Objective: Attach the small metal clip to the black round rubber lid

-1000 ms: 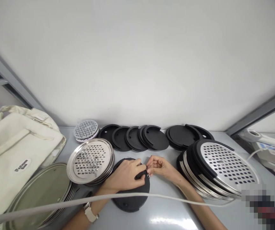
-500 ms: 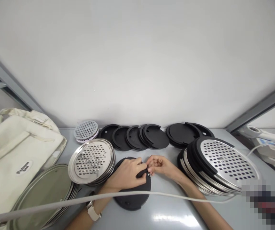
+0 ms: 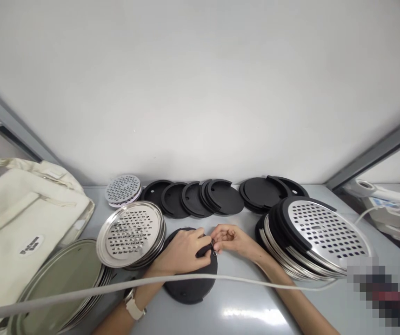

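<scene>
My left hand lies over a black round disc. Its fingers are closed around a short black rounded piece at the disc's right edge; whether that piece belongs to the disc I cannot tell. From the right, my right hand meets it with thumb and index finger pinched together at the same edge. Beside those fingertips shows a small shiny metal ring-like piece. The fingers partly hide what is pinched. A thin white cable crosses in front of the disc and both forearms.
Stacked metal perforated discs stand left, behind olive-green round plates and a cream bag. Black discs line the wall, with small grey perforated discs at their left. Another tall stack stands right, near a white device.
The view has shifted slightly, so everything sits a little further left. Both hands keep nearly the same pose at the black disc's edge.
</scene>
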The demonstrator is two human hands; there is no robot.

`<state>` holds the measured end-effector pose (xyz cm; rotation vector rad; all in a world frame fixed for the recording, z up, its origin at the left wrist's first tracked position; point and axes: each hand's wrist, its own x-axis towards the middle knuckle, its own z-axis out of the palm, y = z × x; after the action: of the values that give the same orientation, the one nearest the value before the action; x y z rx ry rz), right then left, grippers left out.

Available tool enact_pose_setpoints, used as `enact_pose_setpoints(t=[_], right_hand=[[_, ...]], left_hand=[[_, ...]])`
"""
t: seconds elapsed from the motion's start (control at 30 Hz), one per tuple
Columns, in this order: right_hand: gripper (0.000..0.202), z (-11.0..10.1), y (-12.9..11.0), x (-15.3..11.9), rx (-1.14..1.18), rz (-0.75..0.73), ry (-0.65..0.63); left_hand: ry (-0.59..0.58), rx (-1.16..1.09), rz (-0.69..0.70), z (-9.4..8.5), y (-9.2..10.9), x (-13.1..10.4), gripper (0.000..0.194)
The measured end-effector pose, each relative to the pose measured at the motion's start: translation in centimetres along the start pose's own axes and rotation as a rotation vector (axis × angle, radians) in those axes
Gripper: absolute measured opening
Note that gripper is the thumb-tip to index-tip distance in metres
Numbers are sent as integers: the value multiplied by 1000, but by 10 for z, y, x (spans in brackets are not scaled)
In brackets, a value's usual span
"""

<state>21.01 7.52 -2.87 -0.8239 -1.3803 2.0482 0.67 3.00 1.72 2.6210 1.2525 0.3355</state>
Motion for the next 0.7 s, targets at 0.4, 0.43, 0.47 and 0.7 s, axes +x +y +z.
enact_pose_setpoints(t=[0.4, 0.43, 0.47, 0.7], right_hand=[[34, -1, 1, 2, 3, 43, 12], [33, -2, 1, 2, 2, 43, 10], [32, -2, 1, 2, -1, 42, 9], [33, -1, 0, -1, -32, 45, -6]], left_hand=[[15, -8, 44, 3, 0, 3, 9], [14, -9, 50, 4, -1, 3, 10], [12, -10, 57, 4, -1, 4, 10], [-8, -15, 99, 1, -2, 4, 12]])
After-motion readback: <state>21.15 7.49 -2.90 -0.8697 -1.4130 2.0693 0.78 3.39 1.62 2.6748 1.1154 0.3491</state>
